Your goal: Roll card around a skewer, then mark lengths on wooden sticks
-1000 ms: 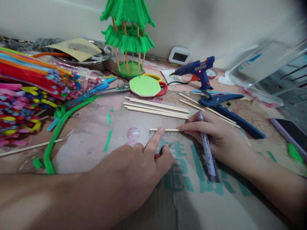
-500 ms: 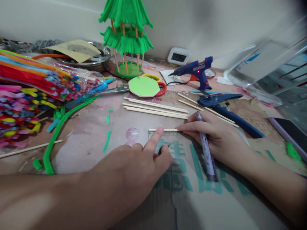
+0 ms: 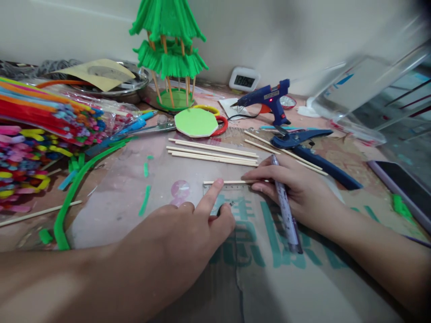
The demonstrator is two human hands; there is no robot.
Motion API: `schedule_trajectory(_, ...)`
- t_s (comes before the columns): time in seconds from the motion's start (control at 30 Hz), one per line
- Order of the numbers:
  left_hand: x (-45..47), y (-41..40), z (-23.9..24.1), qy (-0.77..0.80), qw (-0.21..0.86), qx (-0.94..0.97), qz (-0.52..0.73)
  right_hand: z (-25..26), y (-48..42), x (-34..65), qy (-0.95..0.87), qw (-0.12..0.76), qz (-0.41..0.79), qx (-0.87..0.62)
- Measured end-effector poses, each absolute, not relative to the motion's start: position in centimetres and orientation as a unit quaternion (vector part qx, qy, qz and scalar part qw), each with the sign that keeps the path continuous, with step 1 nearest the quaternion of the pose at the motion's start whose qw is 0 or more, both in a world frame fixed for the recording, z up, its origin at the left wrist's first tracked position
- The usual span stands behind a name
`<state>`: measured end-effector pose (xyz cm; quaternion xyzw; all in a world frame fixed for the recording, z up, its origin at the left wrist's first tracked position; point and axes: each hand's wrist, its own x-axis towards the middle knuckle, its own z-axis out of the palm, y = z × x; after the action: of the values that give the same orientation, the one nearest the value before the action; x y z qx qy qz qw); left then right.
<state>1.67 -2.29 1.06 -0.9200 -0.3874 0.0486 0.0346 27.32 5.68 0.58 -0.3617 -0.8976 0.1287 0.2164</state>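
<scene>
A short wooden stick [image 3: 232, 181] lies along the edge of a clear ruler [image 3: 232, 190]. My left hand [image 3: 195, 233] presses the stick against the ruler with its index fingertip, near the left end. Its thumb rests lower, by the ruler, and the other fingers are curled under. My right hand [image 3: 296, 190] pinches the stick's right side with thumb and fingertips, covering that end. A purplish marker pen [image 3: 285, 208] is also held in this hand, slanting down between the fingers. Several wooden sticks [image 3: 212, 152] lie side by side just beyond both hands.
Farther back stand a green-roofed model tower [image 3: 170, 63], a light-green octagon [image 3: 196, 122] over scissors, a blue glue gun [image 3: 274, 98] and a digital clock [image 3: 244, 80]. Blue cutters [image 3: 318, 159] and a phone [image 3: 404, 186] are rightward; pipe cleaners [image 3: 43, 116] pile up at left.
My right fingers have shifted slightly along the stick and now reach over its top. The left hand keeps its place on the stick. The whole view has drifted a little.
</scene>
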Motion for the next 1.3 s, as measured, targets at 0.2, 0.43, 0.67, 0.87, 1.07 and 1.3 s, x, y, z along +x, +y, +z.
schedule_trajectory(0.2,2.0,-2.0,1.0,-0.383,0.045,-0.921,0.05,0.6,4.9,27.8,-0.84,0.337,0.195,-0.379)
schedule_trajectory(0.43,1.5,-2.0,-0.4,-0.349,0.144,-0.924,-0.051,1.3,3.9,26.6,-0.758,0.353,0.294,-0.463)
schedule_trajectory(0.67,1.8,-1.8,-0.9,-0.311,0.202,-0.918,-0.141,0.8,4.3,26.2,-0.723,0.38,0.36,-0.451)
schedule_trajectory(0.87,1.5,-2.0,-1.3,-0.313,0.189,-0.918,-0.151,0.5,4.7,26.3,-0.732,0.36,0.344,-0.465)
schedule_trajectory(1.07,0.8,-2.2,-2.3,-0.328,0.161,-0.918,-0.154,0.4,4.8,26.4,-0.737,0.354,0.3,-0.491)
schedule_trajectory(1.3,0.7,-2.3,-2.4,-0.342,0.164,-0.915,-0.141,0.7,4.8,26.2,-0.743,0.344,0.32,-0.476)
